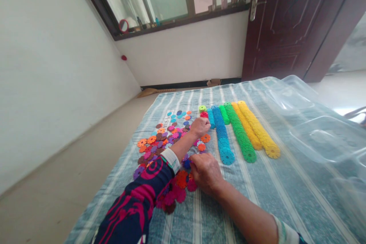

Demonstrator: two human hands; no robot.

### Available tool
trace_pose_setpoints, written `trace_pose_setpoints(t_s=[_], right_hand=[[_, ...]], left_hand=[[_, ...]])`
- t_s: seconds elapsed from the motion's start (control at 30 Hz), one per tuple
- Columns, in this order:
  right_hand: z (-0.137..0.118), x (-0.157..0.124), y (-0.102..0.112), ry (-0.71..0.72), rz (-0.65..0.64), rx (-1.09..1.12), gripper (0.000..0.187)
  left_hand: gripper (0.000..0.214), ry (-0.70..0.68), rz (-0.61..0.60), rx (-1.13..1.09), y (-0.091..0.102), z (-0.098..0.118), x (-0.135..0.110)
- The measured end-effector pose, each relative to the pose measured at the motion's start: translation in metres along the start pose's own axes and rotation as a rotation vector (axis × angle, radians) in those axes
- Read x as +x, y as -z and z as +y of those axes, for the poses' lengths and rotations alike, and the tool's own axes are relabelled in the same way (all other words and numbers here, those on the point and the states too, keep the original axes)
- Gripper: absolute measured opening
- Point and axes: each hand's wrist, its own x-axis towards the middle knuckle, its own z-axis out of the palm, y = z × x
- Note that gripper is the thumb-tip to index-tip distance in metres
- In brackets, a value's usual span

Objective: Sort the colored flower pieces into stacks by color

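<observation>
Item: loose plastic flower discs, mixed colours, scattered flat over the striped cloth left of centre frame.

Your left hand sits at the upper edge of the scatter, fingers curled into a loose fist over the discs near the red stack; you cannot tell from here whether a disc is inside it. Your right hand rests lower centre, fingers bent down onto the discs at the near edge of the pile, touching an orange disc; a firm hold is not visible.

Sorted rows, right of the hands: blue row, green row, yellow row, discs packed on edge.

Handling, as judged: light, stiff, thin, notched rims. Likely easiest pinched by the rim between thumb and forefinger; flat ones may need tipping up off the cloth first.

Also present: clear plastic bin, right side of frame.
</observation>
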Motion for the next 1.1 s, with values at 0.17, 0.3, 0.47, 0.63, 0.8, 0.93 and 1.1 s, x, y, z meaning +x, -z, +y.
trace_pose_setpoints(t_s=[0.17, 0.3, 0.47, 0.63, 0.8, 0.93, 1.1], right_hand=[[0.0, 0.0, 0.0, 0.006, 0.009, 0.014, 0.009], [0.001, -0.001, -0.001, 0.015, 0.026, 0.034, 0.009], [0.001, -0.002, -0.003, 0.012, 0.047, 0.058, 0.009], [0.001, -0.004, -0.004, 0.005, 0.042, 0.078, 0.009], [0.0, -0.004, -0.003, 0.002, 0.057, 0.072, 0.01], [0.0, -0.004, -0.002, 0.005, 0.067, 0.067, 0.009], [-0.001, -0.004, -0.001, 0.0, 0.057, 0.063, 0.009]], left_hand=[[0.022, 0.019, 0.013, 0.038, 0.001, 0.0, -0.004], [0.023, 0.026, 0.02, 0.048, 0.004, -0.002, -0.007], [0.023, 0.096, 0.039, 0.076, 0.016, -0.022, -0.01], [0.025, 0.269, 0.113, 0.183, 0.033, -0.067, -0.01], [0.023, 0.506, 0.11, 0.267, 0.044, -0.117, -0.013], [0.023, 0.553, 0.076, 0.301, 0.046, -0.138, -0.013], [0.021, 0.578, 0.07, 0.259, 0.045, -0.144, -0.005]])
